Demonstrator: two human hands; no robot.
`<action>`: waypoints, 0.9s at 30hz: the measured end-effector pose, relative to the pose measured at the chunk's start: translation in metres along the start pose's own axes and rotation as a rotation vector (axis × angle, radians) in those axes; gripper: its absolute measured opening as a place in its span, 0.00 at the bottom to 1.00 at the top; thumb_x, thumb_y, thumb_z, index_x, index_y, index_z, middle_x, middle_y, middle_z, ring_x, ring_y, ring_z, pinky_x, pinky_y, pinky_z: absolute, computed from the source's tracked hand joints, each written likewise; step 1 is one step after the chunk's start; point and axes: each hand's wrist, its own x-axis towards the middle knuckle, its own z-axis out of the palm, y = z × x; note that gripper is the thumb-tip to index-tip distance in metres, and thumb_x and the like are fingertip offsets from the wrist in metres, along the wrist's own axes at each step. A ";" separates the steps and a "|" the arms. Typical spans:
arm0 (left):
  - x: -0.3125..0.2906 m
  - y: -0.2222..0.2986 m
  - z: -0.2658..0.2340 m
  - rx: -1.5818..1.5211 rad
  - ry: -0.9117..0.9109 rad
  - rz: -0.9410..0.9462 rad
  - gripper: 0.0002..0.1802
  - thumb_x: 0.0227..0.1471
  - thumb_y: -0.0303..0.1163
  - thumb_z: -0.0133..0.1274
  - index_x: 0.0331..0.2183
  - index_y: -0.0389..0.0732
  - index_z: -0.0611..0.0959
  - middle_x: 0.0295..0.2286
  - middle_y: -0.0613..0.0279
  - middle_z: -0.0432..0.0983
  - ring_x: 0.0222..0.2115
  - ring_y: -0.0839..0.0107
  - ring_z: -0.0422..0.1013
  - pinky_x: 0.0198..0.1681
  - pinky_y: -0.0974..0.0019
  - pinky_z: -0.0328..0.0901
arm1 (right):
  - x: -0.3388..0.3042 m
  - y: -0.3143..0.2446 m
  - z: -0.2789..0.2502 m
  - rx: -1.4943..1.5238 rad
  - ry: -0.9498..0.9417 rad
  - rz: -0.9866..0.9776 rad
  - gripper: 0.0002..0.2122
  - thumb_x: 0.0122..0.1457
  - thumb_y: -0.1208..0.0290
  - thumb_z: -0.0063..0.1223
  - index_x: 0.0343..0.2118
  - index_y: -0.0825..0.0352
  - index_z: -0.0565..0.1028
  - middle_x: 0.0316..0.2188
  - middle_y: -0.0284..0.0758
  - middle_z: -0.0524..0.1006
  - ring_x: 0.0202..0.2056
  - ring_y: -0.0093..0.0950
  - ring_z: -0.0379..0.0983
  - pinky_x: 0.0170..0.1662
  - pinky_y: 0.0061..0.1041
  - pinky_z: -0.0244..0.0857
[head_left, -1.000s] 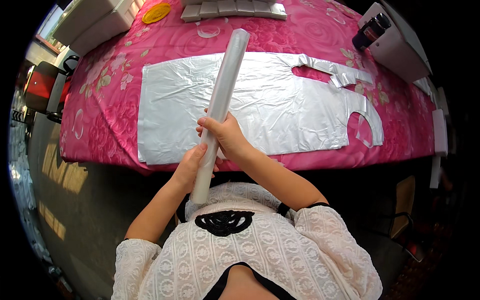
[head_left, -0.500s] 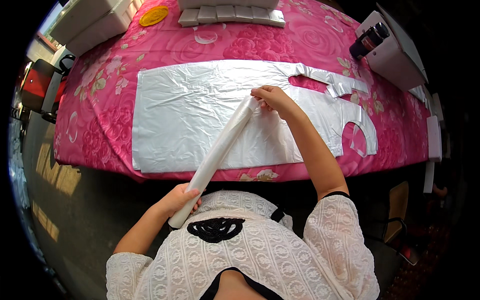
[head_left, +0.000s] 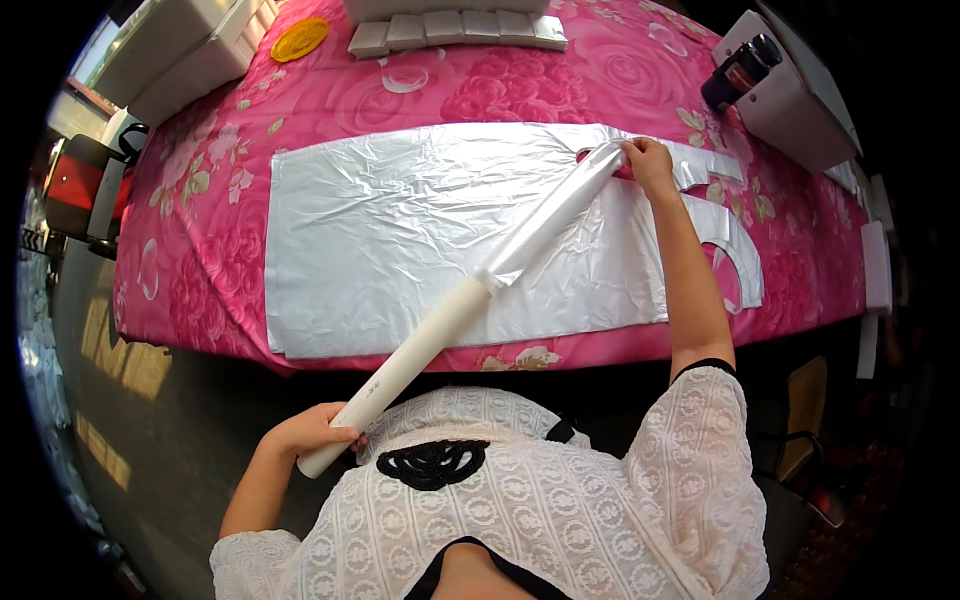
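My left hand (head_left: 318, 430) is wrapped round the lower end of a white tube (head_left: 410, 355), which slants up from my lap over the table's near edge. From its far end stretches a thin, see-through plastic sleeve (head_left: 560, 215). My right hand (head_left: 648, 165) pinches the sleeve's far tip, with that arm reached out to the right. Beneath lies a large, shiny, silver-white plastic apron (head_left: 360, 240), creased and spread flat. Its right end has cut-out loops, partly covered by my right hand and forearm.
A pink flowered cloth (head_left: 190, 250) covers the table. Small silvery packets (head_left: 445, 28) stand in a row at the back, and a yellow dish (head_left: 300, 40) is left of them. White boxes (head_left: 200, 70) and a dark flask (head_left: 740, 72) stand at the sides. Chairs flank the table.
My right hand has moved right and away from me, drawing the plastic sleeve off the upper part of the tube and baring it. My left hand has shifted slightly down and left with the tube.
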 end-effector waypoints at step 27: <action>0.150 0.121 0.060 1.778 0.169 1.031 0.52 0.43 0.66 0.41 0.54 0.27 0.59 0.57 0.43 0.49 0.58 0.53 0.47 0.59 0.54 0.43 | -0.022 -0.076 0.084 0.252 -0.329 -0.028 0.09 0.53 0.71 0.51 0.34 0.71 0.75 0.19 0.33 0.74 0.20 0.24 0.70 0.25 0.22 0.64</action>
